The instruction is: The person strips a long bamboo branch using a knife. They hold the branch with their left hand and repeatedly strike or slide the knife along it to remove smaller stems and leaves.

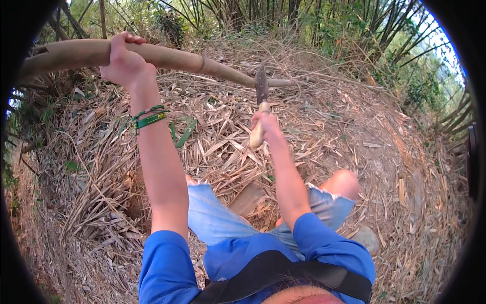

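A long bamboo pole (174,57) slants across the upper left, thick at its left end and thinner toward the middle. My left hand (126,62) is closed around its thick part, with the arm stretched out. In my right hand (265,123) is a machete, gripped by its pale wooden handle (257,136). The machete's dark blade (261,83) points away from me and overlaps the pole near its thin end. Whether the blade touches the pole or only passes in front of it, I cannot tell.
Dry bamboo leaves and sheaths (223,126) litter the ground around me. My bent knees (344,185) are below my right arm, and a grey stone (365,239) lies beside my right side. Bamboo clumps (283,15) stand at the back. Bare earth (374,157) shows at the right.
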The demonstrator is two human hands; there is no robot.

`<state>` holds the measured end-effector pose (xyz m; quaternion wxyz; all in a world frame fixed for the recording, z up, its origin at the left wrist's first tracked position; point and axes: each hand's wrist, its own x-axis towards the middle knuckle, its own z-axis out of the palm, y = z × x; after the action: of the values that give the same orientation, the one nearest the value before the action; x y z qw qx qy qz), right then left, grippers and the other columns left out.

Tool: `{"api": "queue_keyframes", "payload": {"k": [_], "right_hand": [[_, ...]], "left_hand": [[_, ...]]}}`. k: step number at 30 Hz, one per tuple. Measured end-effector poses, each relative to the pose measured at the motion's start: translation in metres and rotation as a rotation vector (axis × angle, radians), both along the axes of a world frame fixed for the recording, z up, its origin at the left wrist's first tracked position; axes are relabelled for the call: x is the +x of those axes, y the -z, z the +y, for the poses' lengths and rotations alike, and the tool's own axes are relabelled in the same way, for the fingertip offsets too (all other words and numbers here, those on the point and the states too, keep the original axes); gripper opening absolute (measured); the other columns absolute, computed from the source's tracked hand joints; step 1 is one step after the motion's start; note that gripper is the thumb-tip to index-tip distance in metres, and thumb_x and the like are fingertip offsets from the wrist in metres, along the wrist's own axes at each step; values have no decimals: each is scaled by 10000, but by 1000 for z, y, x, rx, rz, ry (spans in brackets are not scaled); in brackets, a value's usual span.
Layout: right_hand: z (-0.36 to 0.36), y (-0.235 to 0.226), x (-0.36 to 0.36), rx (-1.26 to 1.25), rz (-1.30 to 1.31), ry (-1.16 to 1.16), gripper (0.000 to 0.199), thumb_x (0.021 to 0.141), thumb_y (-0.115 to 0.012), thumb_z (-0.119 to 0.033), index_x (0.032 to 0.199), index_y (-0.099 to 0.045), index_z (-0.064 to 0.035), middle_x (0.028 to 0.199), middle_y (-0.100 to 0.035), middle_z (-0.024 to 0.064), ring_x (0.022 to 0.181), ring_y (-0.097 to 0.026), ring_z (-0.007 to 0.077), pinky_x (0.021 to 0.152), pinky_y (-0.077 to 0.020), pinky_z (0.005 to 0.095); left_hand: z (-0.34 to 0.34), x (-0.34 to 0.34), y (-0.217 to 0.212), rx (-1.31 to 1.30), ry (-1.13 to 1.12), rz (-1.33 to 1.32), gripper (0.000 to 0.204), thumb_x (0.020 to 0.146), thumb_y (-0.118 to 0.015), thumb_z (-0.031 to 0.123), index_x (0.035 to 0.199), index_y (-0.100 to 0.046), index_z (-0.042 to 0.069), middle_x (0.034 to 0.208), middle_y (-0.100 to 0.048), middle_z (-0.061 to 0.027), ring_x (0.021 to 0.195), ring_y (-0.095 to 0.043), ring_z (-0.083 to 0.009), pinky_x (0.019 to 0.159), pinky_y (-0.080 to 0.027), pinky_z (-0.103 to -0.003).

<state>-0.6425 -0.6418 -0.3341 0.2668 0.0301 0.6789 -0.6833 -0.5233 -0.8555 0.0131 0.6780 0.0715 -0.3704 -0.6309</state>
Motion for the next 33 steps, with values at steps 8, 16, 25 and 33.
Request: {"api": "queue_keyframes", "payload": {"k": [8,16,25,33], "right_hand": [[99,-229,-30,156,837,227,166,817,-659,-162,703,-611,-52,579,-565,25,465,-506,115,433,-393,287],[18,-226,-54,-283,1301,1003,363,787,-695,-202,1020,-553,37,884,-602,126,727,-616,224,643,-526,351],[-9,103,37,44,-59,-41,187,710,-691,-124,815,-640,22,701,-637,106,590,-611,188,549,-485,347],[81,82,5,509,484,-369,228,683,-679,-190,783,-656,13,686,-650,144,673,-649,242,648,-509,397]], "left_hand": [[-11,-21,-15,2,-14,64,200,722,-627,-69,830,-459,-53,645,-541,-111,495,-542,-226,483,-515,-362],[-20,-13,-8,6,42,29,248,736,-636,-50,889,-443,-83,644,-549,-117,503,-545,-235,477,-492,-377],[-4,19,63,107,-7,-36,127,737,-614,-36,754,-493,-2,671,-524,-77,520,-515,-202,538,-497,-361],[-36,55,89,267,-132,-82,149,742,-594,-33,808,-470,18,632,-520,-66,512,-529,-187,529,-500,-352]]}}
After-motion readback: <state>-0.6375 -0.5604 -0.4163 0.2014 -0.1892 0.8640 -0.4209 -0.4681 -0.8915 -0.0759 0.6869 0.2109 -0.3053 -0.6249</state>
